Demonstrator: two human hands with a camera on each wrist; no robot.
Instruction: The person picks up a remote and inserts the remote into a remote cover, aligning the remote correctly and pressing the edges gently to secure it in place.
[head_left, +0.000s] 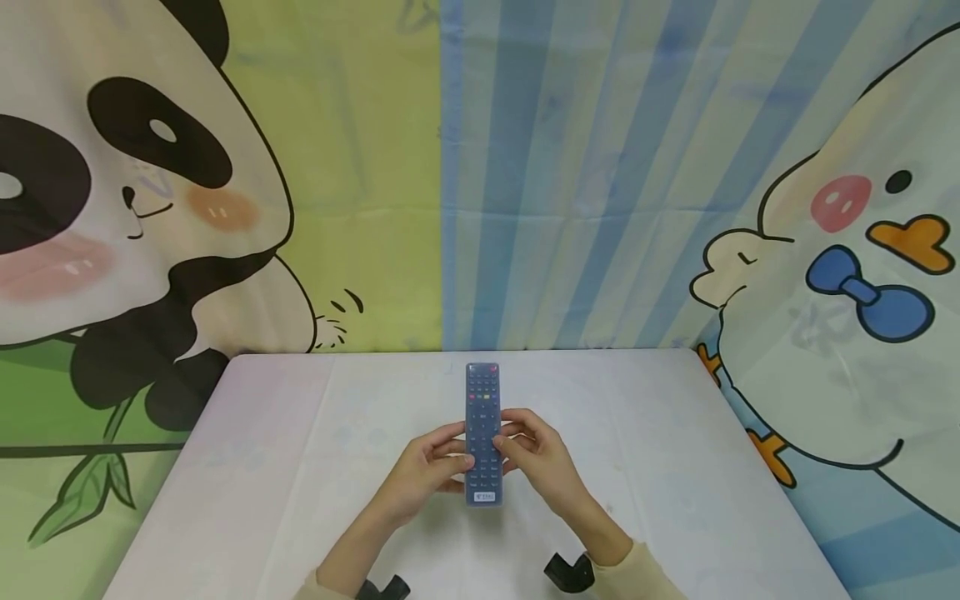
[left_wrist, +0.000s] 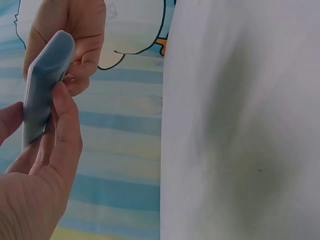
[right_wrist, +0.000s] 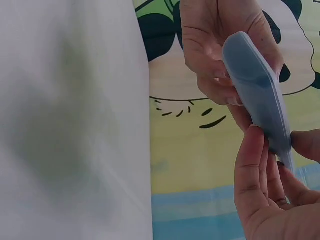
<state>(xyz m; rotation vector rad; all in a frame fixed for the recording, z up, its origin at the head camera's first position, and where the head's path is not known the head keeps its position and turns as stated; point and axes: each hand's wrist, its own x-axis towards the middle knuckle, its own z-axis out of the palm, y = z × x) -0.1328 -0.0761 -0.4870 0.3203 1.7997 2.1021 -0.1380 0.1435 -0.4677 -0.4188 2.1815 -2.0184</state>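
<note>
A blue remote control (head_left: 483,425) is held upright over the white table, its button side facing the head camera and a white label at its lower end. My left hand (head_left: 423,471) grips its left edge, thumb on the front and fingers behind. On the opposite edge my right hand (head_left: 543,458) holds it the same way, a little higher. From the left wrist view the remote's smooth back (left_wrist: 50,75) shows, with the left fingers (left_wrist: 67,120) against it. The right wrist view also shows the back of the remote (right_wrist: 255,85), pinched between right thumb and fingers.
The white-covered table (head_left: 337,433) spreads under both hands. Behind it hangs a printed cloth with a panda (head_left: 142,183) on the left and a white duck (head_left: 840,350) on the right. Black wrist mounts (head_left: 568,573) sit at both sleeves.
</note>
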